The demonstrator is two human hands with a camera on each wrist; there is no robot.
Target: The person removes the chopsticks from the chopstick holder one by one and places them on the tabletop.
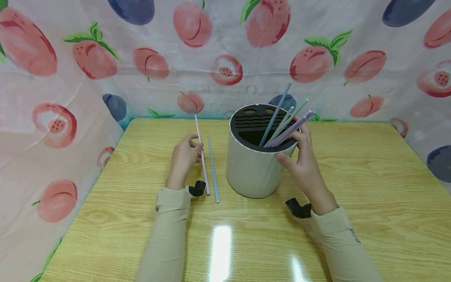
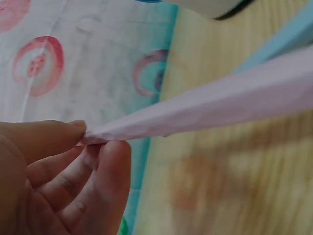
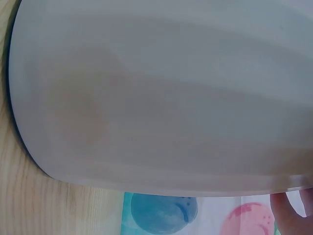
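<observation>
My left hand (image 1: 184,158) pinches a pink chopstick (image 1: 205,174) between thumb and fingers, left of the holder. In the left wrist view the fingertips meet on the thin end of this pink chopstick (image 2: 205,107). Just right of it lies a blue chopstick (image 1: 213,172) on the table. A white round utensil holder (image 1: 251,172) with a black slotted top stands upright, and my right hand (image 1: 303,164) grips its right rim, thumb on the outer wall. Blue, pale green and purple chopsticks (image 1: 287,131) lean right in its open compartment. The white wall (image 3: 156,107) fills most of the right wrist view.
The wood-grain table (image 1: 370,188) extends on both sides of the holder. A fruit-print cloth (image 1: 260,70) hangs behind the table and along its left and right sides. Black wrist mounts (image 1: 299,208) sit at both cuffs.
</observation>
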